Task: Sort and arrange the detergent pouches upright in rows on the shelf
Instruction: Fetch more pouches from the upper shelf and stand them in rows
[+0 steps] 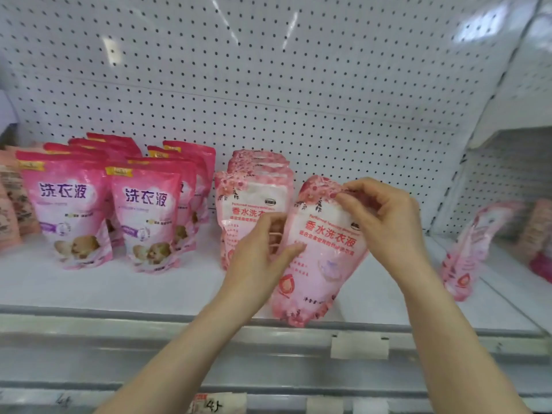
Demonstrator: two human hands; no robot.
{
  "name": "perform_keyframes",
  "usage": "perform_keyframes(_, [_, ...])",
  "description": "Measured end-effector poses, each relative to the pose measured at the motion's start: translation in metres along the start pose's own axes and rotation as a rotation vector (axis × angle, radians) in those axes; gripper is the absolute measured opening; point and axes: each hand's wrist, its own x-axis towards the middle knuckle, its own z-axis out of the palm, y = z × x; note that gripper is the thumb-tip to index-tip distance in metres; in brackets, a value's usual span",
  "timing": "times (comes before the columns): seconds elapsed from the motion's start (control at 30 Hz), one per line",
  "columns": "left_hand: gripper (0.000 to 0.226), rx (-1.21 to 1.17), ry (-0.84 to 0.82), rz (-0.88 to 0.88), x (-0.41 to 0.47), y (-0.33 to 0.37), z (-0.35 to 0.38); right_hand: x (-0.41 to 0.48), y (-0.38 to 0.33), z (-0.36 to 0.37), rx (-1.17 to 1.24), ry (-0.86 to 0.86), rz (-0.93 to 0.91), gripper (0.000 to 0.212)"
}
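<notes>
A pale pink floral detergent pouch [321, 255] is held tilted at the shelf's front edge, its bottom leaning left. My right hand [385, 219] pinches its top right corner. My left hand [263, 255] grips its left side. Just behind and to the left, a row of matching floral pouches [251, 192] stands upright. Farther left, two rows of bright pink pouches [143, 210] with purple lettering stand upright on the white shelf [149, 285].
A white pegboard [268, 85] backs the shelf. One floral pouch [466, 258] leans at the right by the shelf divider, with more pouches [537, 234] beyond it. Pale pouches [12, 204] stand at the far left. A price-tag rail [358, 345] runs along the front.
</notes>
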Motion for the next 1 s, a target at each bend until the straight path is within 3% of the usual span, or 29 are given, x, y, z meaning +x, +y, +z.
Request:
perform_keyframes(0.13, [0.032,0.479,0.206,0.307,0.041,0.013,-0.016,0.024,0.026,-0.016,-0.012,0.02,0.066,0.016])
perform_keyframes(0.23, [0.029,0.712,0.209,0.427,0.079,0.023,-0.028,0.051,0.049,-0.016,-0.094,-0.021,0.057,0.006])
perform_keyframes(0.5, [0.072,1.036,-0.002,0.213,0.127,0.008,-0.031,0.121,0.117,0.026,-0.245,-0.164,-0.01,0.007])
perform_keyframes(0.77, [0.059,1.075,0.055,0.193,0.128,-0.002,-0.028,0.146,0.16,0.069,-0.204,-0.252,0.004,0.008])
perform_keyframes(1.0, [0.059,1.09,0.065,0.156,0.126,0.003,-0.024,0.152,0.154,0.072,-0.251,-0.247,0.081,0.012])
